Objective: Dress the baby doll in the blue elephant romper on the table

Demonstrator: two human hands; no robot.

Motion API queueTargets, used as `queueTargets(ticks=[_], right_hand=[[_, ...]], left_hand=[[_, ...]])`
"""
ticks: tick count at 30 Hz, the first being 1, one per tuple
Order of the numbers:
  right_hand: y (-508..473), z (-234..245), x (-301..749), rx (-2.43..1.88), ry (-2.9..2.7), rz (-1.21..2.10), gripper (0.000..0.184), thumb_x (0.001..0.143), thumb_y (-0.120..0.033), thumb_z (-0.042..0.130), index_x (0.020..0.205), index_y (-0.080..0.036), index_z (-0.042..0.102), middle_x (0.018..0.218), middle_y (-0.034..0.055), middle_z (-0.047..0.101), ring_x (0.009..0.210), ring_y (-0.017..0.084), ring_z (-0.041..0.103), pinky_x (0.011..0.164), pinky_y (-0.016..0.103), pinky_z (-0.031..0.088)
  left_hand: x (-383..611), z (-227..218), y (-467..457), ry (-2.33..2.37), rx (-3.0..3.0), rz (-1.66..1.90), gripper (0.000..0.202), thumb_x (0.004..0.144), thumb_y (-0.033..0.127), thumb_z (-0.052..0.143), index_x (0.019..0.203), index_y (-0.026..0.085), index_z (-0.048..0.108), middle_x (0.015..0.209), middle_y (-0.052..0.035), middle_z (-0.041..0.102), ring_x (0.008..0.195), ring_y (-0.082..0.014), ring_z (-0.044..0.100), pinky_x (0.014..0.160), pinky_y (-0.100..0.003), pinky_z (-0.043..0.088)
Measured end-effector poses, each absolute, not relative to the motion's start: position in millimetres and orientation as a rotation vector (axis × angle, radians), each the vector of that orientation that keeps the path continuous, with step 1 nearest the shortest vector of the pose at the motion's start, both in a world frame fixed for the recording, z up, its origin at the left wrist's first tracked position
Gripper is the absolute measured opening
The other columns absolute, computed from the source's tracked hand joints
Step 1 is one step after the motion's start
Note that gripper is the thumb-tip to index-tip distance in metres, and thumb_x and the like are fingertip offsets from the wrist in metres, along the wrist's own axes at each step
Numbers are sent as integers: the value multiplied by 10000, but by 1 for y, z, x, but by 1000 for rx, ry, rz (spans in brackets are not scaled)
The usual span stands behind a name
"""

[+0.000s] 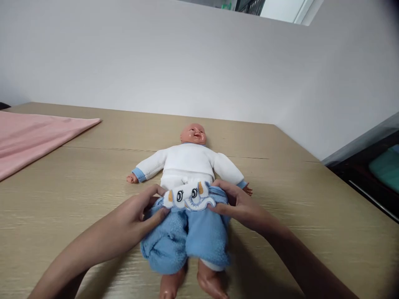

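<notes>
A baby doll lies on its back on the wooden table, head away from me, wearing a white top with blue cuffs. Light blue fleece trousers cover its legs up to the waist, and the bare feet stick out toward me. The waistband has a white patch with cartoon eyes. My left hand pinches the left side of the waistband. My right hand grips the right side of it, fingers curled round the fabric.
A pink cloth lies spread on the table's far left. A plain white wall rises behind the table. To the right, past the table edge, stands a dark shelf with something teal on it.
</notes>
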State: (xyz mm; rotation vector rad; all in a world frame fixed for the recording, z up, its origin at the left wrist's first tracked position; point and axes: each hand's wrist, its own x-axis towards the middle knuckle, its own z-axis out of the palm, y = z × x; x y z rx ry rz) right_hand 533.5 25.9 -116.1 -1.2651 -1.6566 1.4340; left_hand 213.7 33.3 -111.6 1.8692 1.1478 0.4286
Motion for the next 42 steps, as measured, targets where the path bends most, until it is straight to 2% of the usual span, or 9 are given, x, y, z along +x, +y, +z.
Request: queueTargets(ticks=[8, 11, 14, 20, 24, 27, 32, 38, 42], right_hand=[[35, -144, 533, -1254, -1679, 1060, 212, 972, -404, 723, 1051, -217, 660, 1051, 26, 635, 1030, 208, 580, 954, 317, 449], [37, -145, 525, -1259, -1656, 975, 191, 1013, -414, 665, 1050, -231, 623, 997, 10, 614, 973, 197, 571, 900, 304, 449], [49, -151, 520, -1272, -1530, 1090, 252, 1025, -483, 638, 1062, -236, 602, 929, -15, 595, 888, 180, 554, 827, 291, 438], [66, -154, 519, -1308, -1346, 1200, 352, 918, -540, 694, 1041, -210, 677, 1085, 29, 706, 1081, 251, 625, 1034, 361, 462], [57, -138, 517, -1373, -1564, 900, 336, 924, -506, 709, 1070, -204, 697, 1140, 75, 703, 1138, 291, 615, 1074, 412, 456], [63, -131, 514, -1367, -1642, 782, 314, 939, -486, 721, 1098, -221, 666, 1139, 76, 700, 1106, 277, 618, 1032, 403, 486], [98, -139, 521, -1349, -1494, 1093, 369, 971, -580, 676, 1091, -231, 673, 1057, 39, 726, 965, 235, 647, 865, 351, 521], [95, -149, 541, -1572, -1643, 934, 446, 972, -659, 651, 885, -221, 664, 855, 11, 631, 824, 210, 564, 771, 342, 429], [82, -152, 551, -1526, -1655, 925, 385, 982, -580, 662, 845, -220, 665, 914, 24, 619, 889, 220, 560, 832, 342, 435]], left_hand=[[210, -116, 54, 1172, 2137, 603, 383, 1054, 610, 581, 1213, 276, 681, 1387, -87, 636, 1310, -310, 563, 1162, -453, 446], [218, -120, 65, 1250, 2102, 605, 410, 1080, 620, 491, 1079, 236, 634, 1068, -51, 668, 1014, -261, 609, 946, -404, 490], [229, -123, 81, 1315, 2044, 649, 445, 1051, 651, 497, 954, 225, 580, 806, 16, 550, 779, -205, 518, 760, -343, 440], [243, -123, 103, 1188, 1823, 668, 512, 1003, 715, 570, 1002, 211, 658, 827, 19, 592, 789, -191, 526, 739, -311, 439], [243, -120, 105, 1176, 1986, 746, 451, 1023, 657, 597, 1072, 217, 683, 1008, -19, 643, 953, -219, 575, 834, -320, 453], [247, -121, 113, 1163, 1994, 823, 428, 1047, 632, 574, 1123, 219, 657, 998, -21, 628, 938, -208, 572, 811, -306, 457], [258, -127, 137, 1168, 1733, 707, 554, 1022, 755, 527, 1122, 220, 635, 814, 24, 553, 717, -166, 481, 613, -276, 352], [236, -135, 146, 1240, 2107, 515, 502, 1031, 722, 540, 939, 237, 629, 750, 21, 559, 728, -198, 526, 700, -315, 381], [221, -140, 146, 1100, 1987, 503, 457, 1017, 677, 580, 1144, 260, 719, 1136, -30, 745, 1091, -302, 646, 967, -364, 484]])
